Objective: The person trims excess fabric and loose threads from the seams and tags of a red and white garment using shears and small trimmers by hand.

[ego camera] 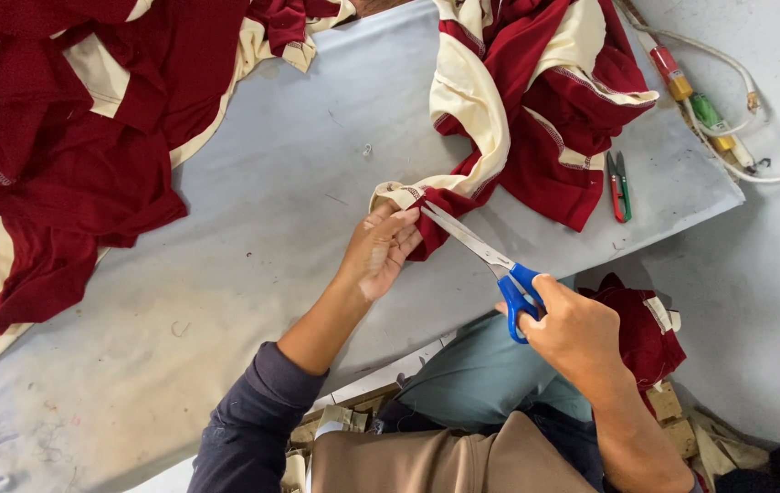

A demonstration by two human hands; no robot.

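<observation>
— Head view, looking down: where does the work sit?

— On the near edge of the grey table. The left hand pinches the hem corner of a maroon and cream garment, fingers closed on the cloth. The right hand is clamped through the blue loops of the scissors.

— Which way do the blades run?

— Their long axis slants from the right hand up and left toward the pinched corner. The blades look nearly closed, tips touching the fabric just beside the left fingers. The left hand is nearer the cloth.

— Materials?

— Soft, rumpled knit with stitched seams; steel blades, plastic handles. A second maroon pile lies at the far left, and small thread snips rest right of the garment, near a white cable.
</observation>
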